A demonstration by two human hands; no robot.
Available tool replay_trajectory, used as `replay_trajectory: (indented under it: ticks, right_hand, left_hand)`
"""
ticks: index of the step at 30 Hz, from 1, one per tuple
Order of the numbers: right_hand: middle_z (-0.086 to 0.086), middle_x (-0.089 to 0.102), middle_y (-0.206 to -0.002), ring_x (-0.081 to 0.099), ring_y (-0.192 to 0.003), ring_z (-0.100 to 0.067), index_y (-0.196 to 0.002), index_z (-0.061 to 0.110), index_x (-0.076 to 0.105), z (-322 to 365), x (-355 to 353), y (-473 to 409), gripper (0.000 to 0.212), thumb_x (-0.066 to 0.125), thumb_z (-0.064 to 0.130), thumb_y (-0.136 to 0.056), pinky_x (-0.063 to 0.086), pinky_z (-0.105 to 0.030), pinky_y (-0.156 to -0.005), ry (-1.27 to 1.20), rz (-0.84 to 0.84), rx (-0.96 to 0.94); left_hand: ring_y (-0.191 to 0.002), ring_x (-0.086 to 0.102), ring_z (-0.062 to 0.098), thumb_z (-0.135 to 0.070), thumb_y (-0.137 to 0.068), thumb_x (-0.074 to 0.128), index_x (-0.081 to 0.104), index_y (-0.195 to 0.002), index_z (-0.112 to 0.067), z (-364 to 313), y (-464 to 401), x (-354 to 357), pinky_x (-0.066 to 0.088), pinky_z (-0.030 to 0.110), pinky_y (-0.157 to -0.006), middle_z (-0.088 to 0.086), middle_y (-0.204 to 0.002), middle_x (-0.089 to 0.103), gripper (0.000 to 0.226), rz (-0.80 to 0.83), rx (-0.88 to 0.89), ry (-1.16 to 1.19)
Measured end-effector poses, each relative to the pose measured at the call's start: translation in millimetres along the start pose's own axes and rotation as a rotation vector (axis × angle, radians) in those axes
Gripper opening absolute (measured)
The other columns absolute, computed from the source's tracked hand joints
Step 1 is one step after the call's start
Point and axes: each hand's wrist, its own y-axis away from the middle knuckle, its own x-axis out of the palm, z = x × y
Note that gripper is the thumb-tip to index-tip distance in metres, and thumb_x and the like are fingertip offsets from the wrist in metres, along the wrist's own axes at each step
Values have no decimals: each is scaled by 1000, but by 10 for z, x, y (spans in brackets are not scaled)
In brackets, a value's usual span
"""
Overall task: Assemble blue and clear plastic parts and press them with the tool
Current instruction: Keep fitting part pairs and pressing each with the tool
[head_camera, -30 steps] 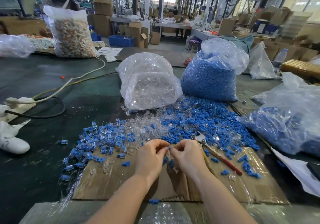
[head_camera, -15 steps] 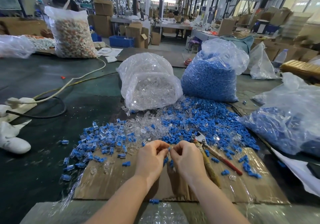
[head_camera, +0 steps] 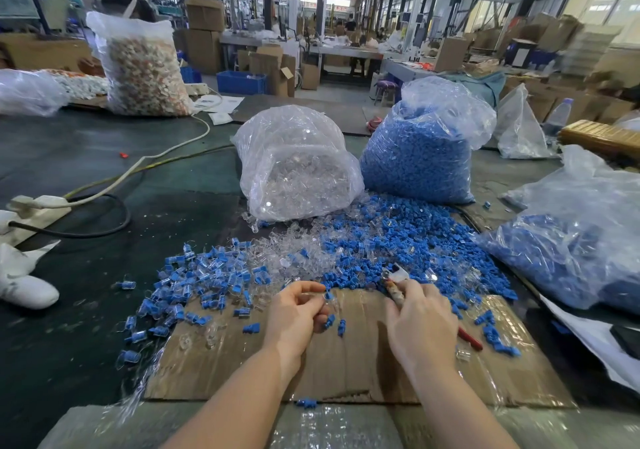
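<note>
1. Left hand (head_camera: 294, 313), lower centre of the frame: fingers curled, thumb and forefinger pinching a small joined blue-and-clear part (head_camera: 328, 296) held just above the cardboard sheet (head_camera: 346, 362).
2. Right hand (head_camera: 420, 327), lower right of centre: fingers wrapped around the handles of the pressing tool (head_camera: 394, 277); its metal head showed above the knuckles, one red handle tip beyond the wrist.
3. Step in hand, as judged: fitting by hand appeared done; the tool was being taken up for pressing.
4. Next move, as judged: bring the tool's head to the pinched part, seat the part squarely between the jaws, squeeze. How the jaws stood could not be told.
5. Loose blue parts (head_camera: 398, 240), centre, mixed with loose clear parts (head_camera: 294, 251).
6. Finished pieces (head_camera: 194, 282), centre left.
7. Bag of clear parts (head_camera: 298, 168), centre; bag of blue parts (head_camera: 419, 157), beside it to the right.
8. Brands, labels, writing: none legible; signs in the upper background were too blurred to read.
</note>
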Motion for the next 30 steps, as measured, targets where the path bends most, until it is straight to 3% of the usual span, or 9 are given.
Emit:
replay_trajectory:
  ticks: [3,7,12,15,17,20,22,25,30]
  right_hand:
    - [-8,39,-142,37,-129,-26,-140,22,27,-134,17,35,61,27,60,-92,27,-46,-106,271,176,148]
    - [-10,22,-153,22,-139,-30,-149,23,3,-232,77,36,78,21,69,-89,14,-55,-110,337,288,201]
    - [-9,36,-144,34,-131,-28,-147,19,14,-260,88,13,67,27,58,-94,24,-48,-110,384,194,140]
    - [-7,45,-128,44,-116,-24,-136,17,33,-245,56,14,51,30,50,-96,39,-34,-96,415,116,52]
    - [-6,47,-124,45,-112,-23,-129,17,38,-205,18,17,45,31,47,-97,41,-31,-90,412,100,13]
    - [-3,48,-119,46,-109,-20,-122,19,42,-136,-32,-11,39,29,47,-98,41,-30,-91,276,145,-73]
    - [0,51,-109,47,-101,-15,-111,21,48,-66,-60,-26,32,29,44,-98,42,-27,-90,39,253,-131]
    - [2,58,-86,53,-78,-10,-89,18,56,66,-142,-4,27,38,35,-98,45,-21,-69,-400,491,-87]
    - [-7,66,-85,63,-79,-22,-98,7,61,155,-231,11,38,45,41,-95,47,-37,-80,-667,707,64]
  left_hand:
    - [-61,60,14,1,-87,57,63,-94,-7,8,-7,-11,53,24,-60,9,-72,64,12,-13,-16,52]
    - [-58,60,12,-2,-85,63,64,-91,-5,16,-14,4,53,24,-60,8,-69,64,7,-46,-18,67]
    - [-59,60,13,4,-84,61,63,-93,-4,2,-11,2,54,25,-62,10,-75,64,12,-53,-25,63]
    - [-58,61,13,5,-84,59,62,-94,-6,-3,-6,-4,54,23,-59,9,-76,64,15,-47,-27,65]
    - [-59,63,12,4,-85,58,62,-95,-7,-11,-15,-5,55,23,-59,9,-76,65,15,-46,-30,58]
    - [-64,66,14,3,-86,57,64,-93,-9,-28,-38,-9,56,24,-61,9,-79,67,15,-49,-61,102]
    - [-65,66,14,3,-86,56,65,-93,-9,-39,-50,-11,56,24,-62,9,-79,68,16,-51,-79,138]
    - [-61,66,13,0,-88,55,64,-93,-10,-67,-68,-2,55,25,-58,4,-68,70,15,-47,-87,148]
    - [-66,69,20,0,-89,54,64,-93,-10,-142,-96,-14,56,37,-67,11,-76,71,15,-56,-107,156]
